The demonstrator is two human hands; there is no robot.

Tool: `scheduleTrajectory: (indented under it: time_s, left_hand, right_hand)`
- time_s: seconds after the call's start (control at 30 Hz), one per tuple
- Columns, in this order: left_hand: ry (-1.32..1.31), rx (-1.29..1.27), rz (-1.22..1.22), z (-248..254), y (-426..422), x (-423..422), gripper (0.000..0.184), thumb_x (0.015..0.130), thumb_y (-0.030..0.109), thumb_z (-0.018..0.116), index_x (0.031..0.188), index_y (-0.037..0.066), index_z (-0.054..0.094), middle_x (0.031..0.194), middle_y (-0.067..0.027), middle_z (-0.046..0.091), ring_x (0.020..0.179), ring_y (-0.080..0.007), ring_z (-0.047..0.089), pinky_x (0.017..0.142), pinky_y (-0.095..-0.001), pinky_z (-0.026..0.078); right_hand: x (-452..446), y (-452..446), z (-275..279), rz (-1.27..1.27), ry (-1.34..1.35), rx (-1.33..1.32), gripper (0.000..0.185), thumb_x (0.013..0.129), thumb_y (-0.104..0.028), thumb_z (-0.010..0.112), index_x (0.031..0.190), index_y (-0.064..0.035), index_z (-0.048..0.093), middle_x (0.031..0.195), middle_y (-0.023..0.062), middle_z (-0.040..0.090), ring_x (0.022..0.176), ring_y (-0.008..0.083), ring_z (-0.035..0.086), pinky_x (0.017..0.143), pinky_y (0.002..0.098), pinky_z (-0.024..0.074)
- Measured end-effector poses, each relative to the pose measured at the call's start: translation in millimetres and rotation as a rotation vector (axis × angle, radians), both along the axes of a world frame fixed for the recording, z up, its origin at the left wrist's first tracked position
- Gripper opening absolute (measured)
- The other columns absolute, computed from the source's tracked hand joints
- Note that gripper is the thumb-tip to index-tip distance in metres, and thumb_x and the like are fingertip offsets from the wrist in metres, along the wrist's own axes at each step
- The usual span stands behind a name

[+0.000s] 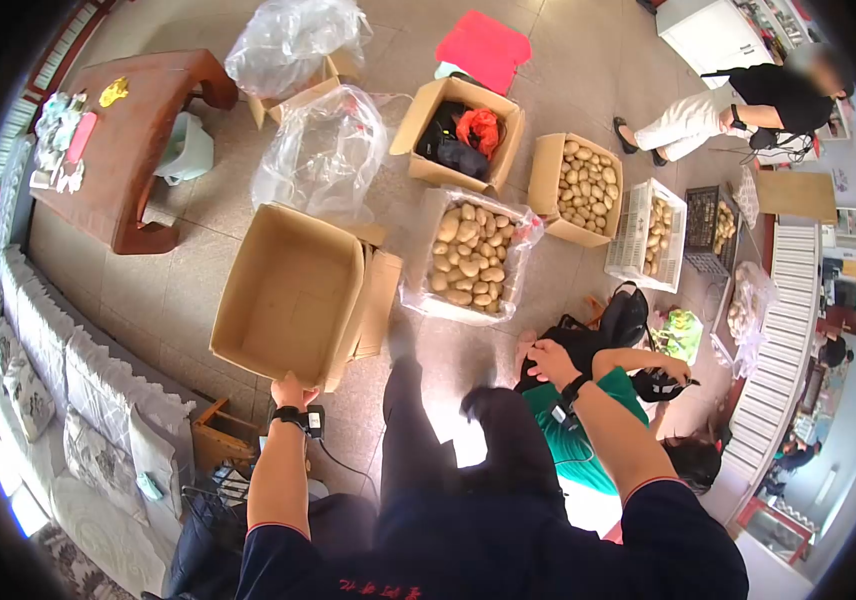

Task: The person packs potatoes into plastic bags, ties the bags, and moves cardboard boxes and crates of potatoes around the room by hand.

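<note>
My left hand (293, 392) grips the near edge of an empty cardboard box (289, 290), which is tilted with its open side up. Its fingers are closed on the rim. My right hand (554, 362) is raised at the centre right, in front of a person in green (588, 440); its fingers look partly bent, and nothing can be made out in them. Ahead of it stands a plastic-lined box of potatoes (468, 255). Another cardboard box of potatoes (576, 188) is just behind to the right.
Clear plastic bags (320, 150) lie beyond the empty box. A box with dark and red items (463, 135), a white crate (648, 235) and a dark crate (710, 230) stand ahead. A wooden table (138, 130) and sofa (88, 430) are left; a seated person (778, 100) is far right.
</note>
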State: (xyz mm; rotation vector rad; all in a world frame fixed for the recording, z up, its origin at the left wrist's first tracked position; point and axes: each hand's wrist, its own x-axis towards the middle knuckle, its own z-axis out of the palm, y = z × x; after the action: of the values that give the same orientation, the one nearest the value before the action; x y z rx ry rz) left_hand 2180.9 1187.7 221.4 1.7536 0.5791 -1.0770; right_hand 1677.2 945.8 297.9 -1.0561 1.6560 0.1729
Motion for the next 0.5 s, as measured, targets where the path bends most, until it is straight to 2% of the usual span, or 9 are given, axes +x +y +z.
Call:
scheduleTrajectory:
  time_s: [0.03,0.07,0.1,0.2,0.27,0.33,0.37,0.4,0.5]
  left_hand:
    - [0.007,0.014,-0.009,10,-8,-2,0.034,0.087,0.027,0.055,0.108,0.001,0.052,0.093,-0.015,0.063,0.069,-0.0308,0.065,0.05,-0.0447,0.054]
    - [0.053,-0.004,-0.058,11,-15,-2,0.04,0.088,0.03,0.055,0.112,-0.001,0.048,0.091,-0.0167,0.062,0.07,-0.031,0.065,0.051,-0.0429,0.055]
    - [0.101,-0.02,-0.107,17,-21,-4,0.046,0.089,0.033,0.054,0.117,-0.003,0.044,0.09,-0.0185,0.062,0.072,-0.0313,0.065,0.052,-0.0411,0.056]
    - [0.128,0.176,-0.243,58,-29,-37,0.081,0.078,0.064,0.059,0.123,-0.001,0.043,0.112,-0.0185,0.054,0.091,-0.0331,0.061,0.072,-0.0458,0.053]
    - [0.204,0.273,-0.284,88,-27,-74,0.088,0.072,0.066,0.064,0.13,0.005,0.038,0.117,-0.0166,0.046,0.098,-0.0333,0.056,0.07,-0.0476,0.052]
    - [0.494,0.315,-0.375,91,-13,-103,0.064,0.08,0.052,0.064,0.122,0.008,0.046,0.113,-0.0135,0.049,0.087,-0.0305,0.061,0.066,-0.0432,0.053]
    - [0.467,0.106,-0.408,93,5,-117,0.043,0.087,0.038,0.06,0.115,0.008,0.051,0.108,-0.0098,0.054,0.083,-0.0281,0.063,0.065,-0.0397,0.053]
    - [0.474,0.151,-0.446,124,-20,-130,0.03,0.09,0.03,0.055,0.109,0.007,0.054,0.102,-0.0076,0.058,0.086,-0.0265,0.063,0.067,-0.0383,0.053]
    - [0.504,0.202,-0.43,157,-1,-160,0.028,0.091,0.028,0.053,0.104,0.004,0.057,0.099,-0.0097,0.061,0.085,-0.0237,0.063,0.066,-0.0376,0.053]
  right_hand:
    - [1,-12,-6,-0.064,0.028,-0.016,0.036,0.084,-0.025,0.057,0.109,0.001,0.058,0.075,0.0139,0.064,0.062,0.0205,0.065,0.049,0.0286,0.0488]
    - [10,-33,6,0.019,0.03,0.119,0.048,0.087,-0.024,0.056,0.126,0.0018,0.045,0.095,0.0095,0.062,0.069,0.0156,0.063,0.05,0.0235,0.0461]
    - [16,-44,-1,0.011,0.036,0.131,0.048,0.087,-0.024,0.056,0.126,0.0018,0.045,0.095,0.0095,0.062,0.069,0.0156,0.063,0.05,0.0235,0.0461]
    - [20,-87,-34,0.058,-0.042,-0.011,0.047,0.086,-0.023,0.056,0.122,0.0057,0.047,0.086,0.0133,0.062,0.064,0.0191,0.062,0.049,0.0273,0.0468]
    - [23,-123,-64,0.069,-0.045,-0.056,0.046,0.085,-0.024,0.056,0.118,0.0078,0.049,0.08,0.0174,0.063,0.058,0.0225,0.061,0.054,0.0318,0.0496]
    - [30,-181,-76,0.25,-0.044,-0.066,0.042,0.085,-0.024,0.058,0.114,0.0057,0.05,0.084,0.0153,0.062,0.061,0.0212,0.059,0.056,0.0324,0.0494]
    - [28,-195,-80,0.409,-0.038,-0.065,0.037,0.086,-0.024,0.059,0.109,0.0037,0.052,0.089,0.0132,0.061,0.064,0.02,0.058,0.058,0.033,0.0492]
    - [24,-213,-81,0.333,-0.104,-0.048,0.037,0.086,-0.026,0.06,0.107,0.0027,0.052,0.086,0.0121,0.06,0.065,0.0192,0.057,0.059,0.0331,0.049]
    - [-30,-282,-131,0.459,-0.079,-0.122,0.041,0.084,-0.032,0.062,0.107,0.0007,0.053,0.085,0.0142,0.062,0.075,0.0231,0.061,0.067,0.0358,0.0496]
